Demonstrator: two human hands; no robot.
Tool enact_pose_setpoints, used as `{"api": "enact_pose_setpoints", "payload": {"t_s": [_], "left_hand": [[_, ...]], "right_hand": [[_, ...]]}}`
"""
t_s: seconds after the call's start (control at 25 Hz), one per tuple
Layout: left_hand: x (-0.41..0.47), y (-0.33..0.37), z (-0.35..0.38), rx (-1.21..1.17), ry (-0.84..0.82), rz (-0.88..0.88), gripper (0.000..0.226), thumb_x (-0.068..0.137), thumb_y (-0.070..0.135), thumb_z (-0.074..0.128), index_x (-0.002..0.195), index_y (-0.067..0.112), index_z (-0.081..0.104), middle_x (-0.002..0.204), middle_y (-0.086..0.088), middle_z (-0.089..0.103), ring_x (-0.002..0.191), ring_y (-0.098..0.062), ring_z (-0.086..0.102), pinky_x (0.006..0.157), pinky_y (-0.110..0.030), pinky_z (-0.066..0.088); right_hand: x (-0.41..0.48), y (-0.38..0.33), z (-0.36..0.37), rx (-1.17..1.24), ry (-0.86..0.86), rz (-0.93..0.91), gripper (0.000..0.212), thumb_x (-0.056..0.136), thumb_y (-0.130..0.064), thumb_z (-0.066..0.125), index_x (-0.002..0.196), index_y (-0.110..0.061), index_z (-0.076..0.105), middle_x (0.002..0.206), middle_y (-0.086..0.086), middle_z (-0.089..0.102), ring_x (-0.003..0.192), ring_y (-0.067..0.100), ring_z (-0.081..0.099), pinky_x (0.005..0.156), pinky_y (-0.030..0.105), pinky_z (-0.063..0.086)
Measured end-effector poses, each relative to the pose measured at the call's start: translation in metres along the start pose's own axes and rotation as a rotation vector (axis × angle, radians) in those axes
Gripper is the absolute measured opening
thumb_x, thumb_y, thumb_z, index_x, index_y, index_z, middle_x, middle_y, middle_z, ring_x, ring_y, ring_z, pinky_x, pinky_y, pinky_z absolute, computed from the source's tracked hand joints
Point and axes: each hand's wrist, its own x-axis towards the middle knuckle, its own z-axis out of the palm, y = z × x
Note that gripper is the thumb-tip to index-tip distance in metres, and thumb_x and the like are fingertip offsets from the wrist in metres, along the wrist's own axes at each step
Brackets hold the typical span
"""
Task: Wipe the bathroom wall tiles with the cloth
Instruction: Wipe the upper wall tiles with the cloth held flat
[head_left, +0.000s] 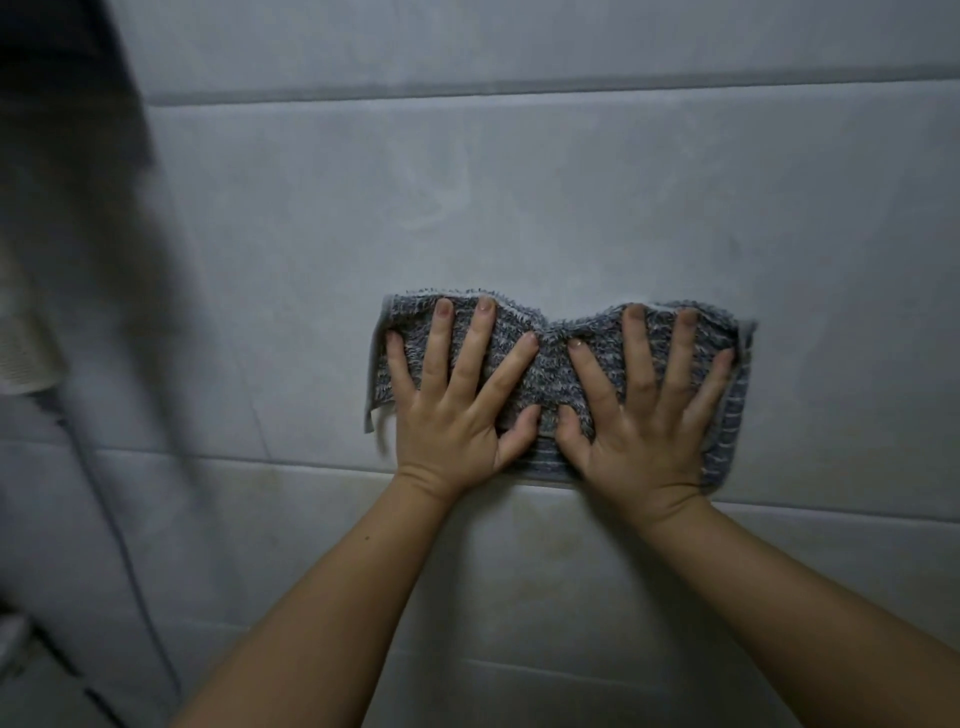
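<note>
A grey-blue terry cloth (553, 364) lies spread flat against the pale grey wall tiles (519, 197), just above a horizontal grout line. My left hand (460, 410) presses on the cloth's left half with fingers straight and spread. My right hand (644, 421) presses on its right half the same way. Both thumbs meet near the cloth's lower middle, where the fabric bunches slightly. The cloth's striped hem shows at its lower right edge.
A dark blurred shape (67, 78) hangs at the upper left, with a pale ribbed fabric (26, 353) below it. A thin hose or cord (119, 545) runs down the left side. More tile rows extend above and below the cloth.
</note>
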Motion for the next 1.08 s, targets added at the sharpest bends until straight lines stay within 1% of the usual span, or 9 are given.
{"api": "enact_pose_setpoints", "payload": {"t_s": [0.24, 0.32, 0.44, 0.56, 0.72, 0.8, 0.88, 0.96, 1.08], "left_hand": [[-0.033, -0.068, -0.003, 0.006, -0.002, 0.027, 0.062, 0.094, 0.055, 0.039, 0.150, 0.033, 0.027, 0.156, -0.011, 0.027, 0.152, -0.030, 0.005, 0.116, -0.063, 0.008], [-0.044, -0.082, -0.002, 0.014, 0.003, 0.028, 0.063, 0.094, 0.055, 0.039, 0.151, 0.032, 0.027, 0.162, -0.008, 0.018, 0.152, -0.031, 0.005, 0.116, -0.065, 0.007], [-0.058, -0.090, 0.000, 0.018, 0.009, 0.007, 0.063, 0.095, 0.055, 0.036, 0.152, 0.031, 0.024, 0.166, -0.003, 0.001, 0.152, -0.033, 0.003, 0.115, -0.066, 0.007], [-0.062, -0.080, 0.000, 0.003, 0.001, -0.029, 0.067, 0.097, 0.055, 0.034, 0.156, 0.032, 0.014, 0.166, -0.003, -0.005, 0.152, -0.033, -0.002, 0.114, -0.067, 0.003], [-0.061, -0.055, 0.003, -0.020, -0.005, -0.066, 0.068, 0.098, 0.054, 0.034, 0.157, 0.031, 0.009, 0.166, -0.003, -0.009, 0.152, -0.034, -0.005, 0.114, -0.068, 0.002], [-0.059, -0.038, 0.005, -0.027, -0.002, -0.063, 0.068, 0.099, 0.054, 0.035, 0.157, 0.030, 0.009, 0.166, -0.004, -0.009, 0.151, -0.034, -0.004, 0.114, -0.068, 0.002], [-0.054, -0.019, 0.008, -0.035, -0.002, -0.040, 0.068, 0.099, 0.054, 0.035, 0.157, 0.029, 0.011, 0.166, -0.005, -0.007, 0.152, -0.035, -0.004, 0.113, -0.068, 0.003], [-0.048, 0.001, 0.012, -0.040, 0.003, -0.019, 0.067, 0.099, 0.054, 0.036, 0.157, 0.029, 0.014, 0.165, -0.010, 0.001, 0.152, -0.035, -0.002, 0.113, -0.068, 0.004], [-0.036, 0.037, 0.018, -0.037, 0.019, 0.008, 0.066, 0.098, 0.054, 0.037, 0.156, 0.028, 0.018, 0.160, -0.013, 0.012, 0.152, -0.035, -0.001, 0.113, -0.067, 0.004]], "right_hand": [[-0.003, -0.071, 0.018, 0.021, -0.021, -0.004, 0.058, 0.088, -0.044, 0.051, 0.143, -0.029, 0.036, 0.152, 0.012, 0.025, 0.146, 0.042, 0.006, 0.112, 0.065, 0.008], [-0.004, -0.088, 0.022, 0.033, -0.024, -0.011, 0.056, 0.089, -0.043, 0.049, 0.143, -0.030, 0.037, 0.152, 0.011, 0.026, 0.148, 0.038, -0.002, 0.113, 0.064, 0.007], [-0.010, -0.097, 0.026, 0.047, -0.041, -0.083, 0.055, 0.091, -0.045, 0.048, 0.143, -0.030, 0.037, 0.153, 0.009, 0.026, 0.148, 0.035, -0.004, 0.115, 0.062, 0.004], [-0.016, -0.085, 0.024, 0.053, -0.030, -0.171, 0.054, 0.093, -0.047, 0.049, 0.143, -0.030, 0.036, 0.153, 0.004, 0.030, 0.149, 0.034, 0.003, 0.116, 0.059, 0.007], [-0.021, -0.063, 0.019, 0.049, 0.020, -0.167, 0.053, 0.092, -0.048, 0.052, 0.142, -0.032, 0.040, 0.151, 0.001, 0.035, 0.143, 0.033, 0.021, 0.115, 0.057, 0.015], [-0.024, -0.047, 0.016, 0.038, 0.031, -0.150, 0.054, 0.091, -0.049, 0.052, 0.141, -0.033, 0.041, 0.151, 0.001, 0.035, 0.144, 0.034, 0.022, 0.114, 0.057, 0.017], [-0.030, -0.027, 0.012, 0.028, 0.034, -0.136, 0.054, 0.090, -0.049, 0.053, 0.141, -0.034, 0.041, 0.151, 0.002, 0.035, 0.147, 0.032, 0.017, 0.115, 0.057, 0.016], [-0.036, -0.006, 0.009, 0.028, 0.032, -0.138, 0.055, 0.089, -0.049, 0.053, 0.140, -0.033, 0.041, 0.151, 0.002, 0.036, 0.148, 0.031, 0.014, 0.115, 0.057, 0.015], [-0.044, 0.031, 0.002, 0.012, 0.032, -0.132, 0.055, 0.088, -0.048, 0.054, 0.139, -0.033, 0.042, 0.150, 0.002, 0.036, 0.148, 0.030, 0.015, 0.116, 0.057, 0.015]]}}
